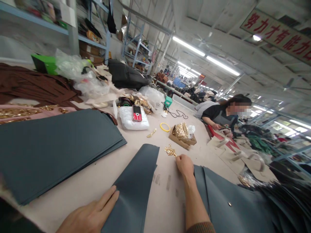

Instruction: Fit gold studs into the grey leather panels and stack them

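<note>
Head | left hand (pixel 90 210): fingers flat on smooth dark sheet (pixel 136 179) | right hand (pixel 185 164): curled beside shiny gold bits (pixel 169 150), pinch unclear

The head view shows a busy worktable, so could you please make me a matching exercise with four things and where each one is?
Things:
1. red phone
2. yellow ring
3. left hand
4. right hand

Places:
A. next to a small pile of gold pieces
B. on top of a white package
C. resting on a dark blue-grey sheet
D. lying flat on the table, near an open cardboard box

Right pairs: 1-B, 2-D, 3-C, 4-A
</note>
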Demonstrator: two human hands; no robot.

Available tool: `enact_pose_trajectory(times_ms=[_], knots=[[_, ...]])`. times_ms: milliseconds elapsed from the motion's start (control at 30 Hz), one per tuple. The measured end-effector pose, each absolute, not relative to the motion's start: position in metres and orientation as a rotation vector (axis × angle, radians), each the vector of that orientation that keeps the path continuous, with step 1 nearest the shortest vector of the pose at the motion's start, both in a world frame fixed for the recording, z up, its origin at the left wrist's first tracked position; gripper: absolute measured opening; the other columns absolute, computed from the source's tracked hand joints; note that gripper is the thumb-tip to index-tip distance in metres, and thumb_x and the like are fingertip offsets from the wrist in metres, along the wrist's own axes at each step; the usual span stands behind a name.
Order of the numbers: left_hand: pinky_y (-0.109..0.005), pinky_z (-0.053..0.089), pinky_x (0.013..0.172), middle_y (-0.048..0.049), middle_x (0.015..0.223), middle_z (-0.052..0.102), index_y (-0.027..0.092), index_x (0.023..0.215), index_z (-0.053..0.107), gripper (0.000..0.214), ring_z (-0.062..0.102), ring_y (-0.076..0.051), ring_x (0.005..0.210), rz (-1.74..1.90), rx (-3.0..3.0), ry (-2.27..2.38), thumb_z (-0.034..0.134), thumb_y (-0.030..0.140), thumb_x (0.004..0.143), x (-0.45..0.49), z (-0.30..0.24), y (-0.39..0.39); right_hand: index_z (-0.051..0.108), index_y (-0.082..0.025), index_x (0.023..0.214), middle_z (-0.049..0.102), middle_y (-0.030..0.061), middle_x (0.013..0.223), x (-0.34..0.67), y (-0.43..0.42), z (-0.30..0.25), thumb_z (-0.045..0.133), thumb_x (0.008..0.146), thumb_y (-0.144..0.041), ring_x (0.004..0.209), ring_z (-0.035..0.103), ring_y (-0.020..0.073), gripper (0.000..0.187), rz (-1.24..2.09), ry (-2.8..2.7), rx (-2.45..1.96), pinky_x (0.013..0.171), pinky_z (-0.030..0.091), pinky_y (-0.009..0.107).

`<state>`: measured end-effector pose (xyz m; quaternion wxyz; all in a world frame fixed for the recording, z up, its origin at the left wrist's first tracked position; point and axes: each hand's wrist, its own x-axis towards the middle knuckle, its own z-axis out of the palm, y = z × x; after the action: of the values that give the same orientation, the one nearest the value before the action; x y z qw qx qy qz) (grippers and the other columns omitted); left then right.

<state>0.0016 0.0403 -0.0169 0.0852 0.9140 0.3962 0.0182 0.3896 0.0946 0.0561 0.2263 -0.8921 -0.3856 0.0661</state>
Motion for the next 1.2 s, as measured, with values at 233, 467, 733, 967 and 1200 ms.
enact_pose_trajectory(times_ms=[233,467,733,967,1200], knots=[[-0.039,0.057,0.092,-0.0148,0.144,0.052,0.014,0.142,0.045,0.081,0.066,-0.025,0.109,-0.014,2.599,1.112,0.037,-0.006,0.064,0.009,0.046,0.038,0.065,-0.015,0.093,0.073,0.0079,0.08,0.339,0.069,0.06,0.062,0.072,-0.055,0.079,0.073,0.0235,0.045,0.623,-0.955,-1.871,0.071,0.061,0.035],[-0.039,0.059,0.078,-0.0167,0.128,0.057,0.012,0.135,0.045,0.067,0.067,-0.026,0.091,0.133,2.627,1.05,0.047,0.001,0.069,0.003,0.044,0.036,0.068,-0.015,0.072,0.066,0.0,0.061,0.226,0.049,0.067,0.089,0.055,-0.04,0.057,0.065,0.014,0.037,1.291,-0.79,-1.461,0.058,0.057,0.026],[-0.037,0.058,0.069,-0.0082,0.106,0.061,0.017,0.105,0.054,0.034,0.064,-0.025,0.082,0.221,2.658,0.959,0.055,0.011,0.071,-0.004,0.041,0.038,0.07,-0.015,0.079,0.065,-0.0004,0.062,0.177,0.054,0.051,0.07,0.073,-0.033,0.055,0.059,0.0128,0.019,1.354,-1.38,-1.641,0.054,0.05,0.024],[-0.041,0.059,0.07,-0.0086,0.106,0.061,0.014,0.11,0.053,0.034,0.064,-0.027,0.084,0.241,2.681,0.882,0.054,0.012,0.076,-0.007,0.037,0.04,0.071,-0.018,0.071,0.064,-0.0019,0.058,0.171,0.064,0.067,0.057,0.077,-0.019,0.055,0.057,0.012,0.015,1.156,-1.871,-1.854,0.052,0.04,0.022],[-0.042,0.06,0.068,-0.0075,0.102,0.062,0.014,0.108,0.053,0.025,0.064,-0.026,0.082,0.279,2.684,0.868,0.052,0.014,0.083,-0.008,0.037,0.039,0.072,-0.02,0.075,0.073,0.0014,0.073,0.16,0.063,0.077,0.053,0.082,-0.013,0.07,0.066,0.0159,0.021,0.867,-2.165,-1.903,0.062,0.04,0.024]])
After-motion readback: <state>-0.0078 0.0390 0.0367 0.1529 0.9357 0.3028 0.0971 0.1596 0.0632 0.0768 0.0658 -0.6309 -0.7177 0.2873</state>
